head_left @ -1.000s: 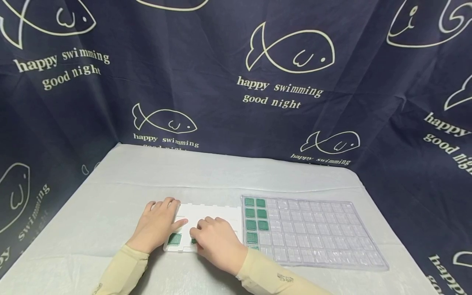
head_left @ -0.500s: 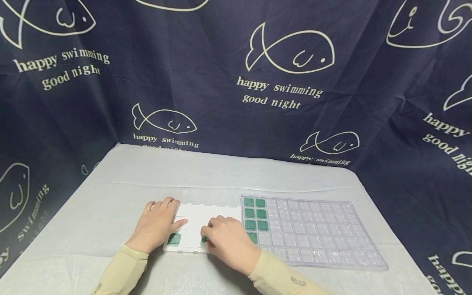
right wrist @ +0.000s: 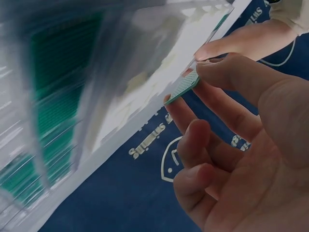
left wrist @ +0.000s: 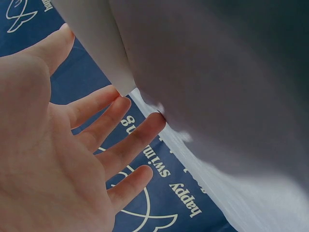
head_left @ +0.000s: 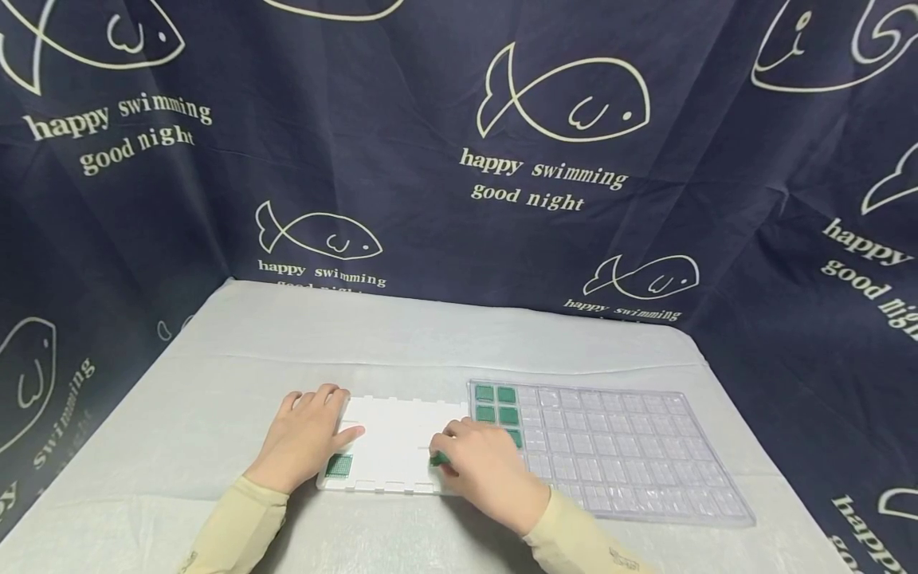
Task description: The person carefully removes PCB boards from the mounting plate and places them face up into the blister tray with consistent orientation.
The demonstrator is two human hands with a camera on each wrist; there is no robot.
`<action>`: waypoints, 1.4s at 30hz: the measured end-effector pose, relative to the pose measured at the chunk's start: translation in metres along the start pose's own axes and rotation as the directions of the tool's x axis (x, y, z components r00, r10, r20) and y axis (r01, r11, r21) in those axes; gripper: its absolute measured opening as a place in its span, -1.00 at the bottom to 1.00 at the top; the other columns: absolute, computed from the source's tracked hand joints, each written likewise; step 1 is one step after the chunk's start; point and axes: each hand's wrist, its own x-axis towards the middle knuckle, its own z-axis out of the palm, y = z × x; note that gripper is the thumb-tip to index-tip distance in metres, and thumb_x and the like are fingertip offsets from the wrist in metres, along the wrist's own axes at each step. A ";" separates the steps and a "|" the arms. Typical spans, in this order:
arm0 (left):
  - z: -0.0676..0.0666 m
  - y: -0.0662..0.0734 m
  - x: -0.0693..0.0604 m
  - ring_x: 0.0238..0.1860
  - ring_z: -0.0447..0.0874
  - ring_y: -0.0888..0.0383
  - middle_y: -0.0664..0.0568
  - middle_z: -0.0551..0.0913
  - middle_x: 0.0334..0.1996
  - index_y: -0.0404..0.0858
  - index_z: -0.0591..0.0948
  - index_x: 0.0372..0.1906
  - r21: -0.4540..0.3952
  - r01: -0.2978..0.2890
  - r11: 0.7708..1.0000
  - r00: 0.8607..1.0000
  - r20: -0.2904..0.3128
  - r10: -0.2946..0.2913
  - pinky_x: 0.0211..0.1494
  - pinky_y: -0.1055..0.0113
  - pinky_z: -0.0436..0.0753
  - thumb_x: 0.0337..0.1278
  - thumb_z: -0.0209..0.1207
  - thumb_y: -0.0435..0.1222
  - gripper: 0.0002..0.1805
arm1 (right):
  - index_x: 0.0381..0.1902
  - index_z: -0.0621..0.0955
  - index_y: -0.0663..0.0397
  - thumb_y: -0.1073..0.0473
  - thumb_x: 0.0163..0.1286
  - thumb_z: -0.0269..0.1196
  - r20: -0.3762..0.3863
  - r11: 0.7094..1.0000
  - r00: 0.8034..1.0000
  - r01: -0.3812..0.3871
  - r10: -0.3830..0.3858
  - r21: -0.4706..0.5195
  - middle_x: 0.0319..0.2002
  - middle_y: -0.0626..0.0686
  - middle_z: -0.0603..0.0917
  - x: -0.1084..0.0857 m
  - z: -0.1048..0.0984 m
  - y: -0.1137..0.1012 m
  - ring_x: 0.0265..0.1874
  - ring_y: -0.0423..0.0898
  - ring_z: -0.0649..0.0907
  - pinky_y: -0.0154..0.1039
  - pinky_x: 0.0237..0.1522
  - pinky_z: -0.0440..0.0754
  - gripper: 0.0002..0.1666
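My left hand (head_left: 304, 438) rests on the left edge of a flat white tray (head_left: 390, 438), fingers extended. In the left wrist view its fingertips touch the edge of that tray. A small green perforated circuit board (head_left: 339, 466) lies in the tray's front left corner, by the left thumb. Over the tray's right side, my right hand (head_left: 488, 470) pinches another small circuit board (right wrist: 185, 87) between thumb and fingers. This hand partly covers the near left part of a clear compartment tray (head_left: 610, 454).
Several green circuit boards (head_left: 484, 414) sit in the left columns of the clear tray, which stands right of the white one. A pale cloth covers the table (head_left: 402, 335). Dark blue fish-print curtains (head_left: 430, 159) hang behind and at both sides.
My right hand has moved right across the white tray, carrying the pinched circuit board toward the clear tray, and now covers some boards there. My left hand has stayed in place.
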 end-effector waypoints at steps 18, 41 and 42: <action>-0.001 0.001 -0.001 0.09 0.67 -0.14 -0.13 0.64 0.12 -0.27 0.55 0.20 0.000 0.009 1.000 1.000 0.021 -0.009 0.30 -0.21 0.48 0.21 0.32 0.08 -0.36 | -0.37 0.71 -0.11 0.19 0.01 0.59 0.091 0.981 0.983 -0.166 0.157 0.097 -0.36 -0.14 0.74 -0.042 -0.007 0.040 -0.43 -0.23 0.68 -0.39 -0.43 0.65 -0.74; 0.000 0.000 -0.001 0.06 0.68 -0.12 -0.11 0.65 0.09 -0.26 0.56 0.18 -0.002 -0.002 1.000 1.000 -0.003 0.002 0.29 -0.20 0.49 0.20 0.33 0.08 -0.38 | -0.38 0.73 -0.13 0.19 0.04 0.54 0.181 0.963 0.954 -0.256 0.238 0.082 -0.42 -0.17 0.73 -0.068 -0.006 0.060 -0.45 -0.27 0.66 -0.40 -0.47 0.62 -0.81; 0.000 0.000 -0.001 0.06 0.68 -0.12 -0.11 0.65 0.09 -0.26 0.56 0.18 -0.003 -0.002 1.000 1.000 -0.003 0.002 0.29 -0.19 0.49 0.20 0.33 0.08 -0.38 | -0.38 0.73 -0.13 0.18 0.05 0.54 0.187 0.963 0.953 -0.256 0.237 0.084 -0.42 -0.16 0.73 -0.068 -0.006 0.060 -0.45 -0.27 0.66 -0.40 -0.47 0.62 -0.81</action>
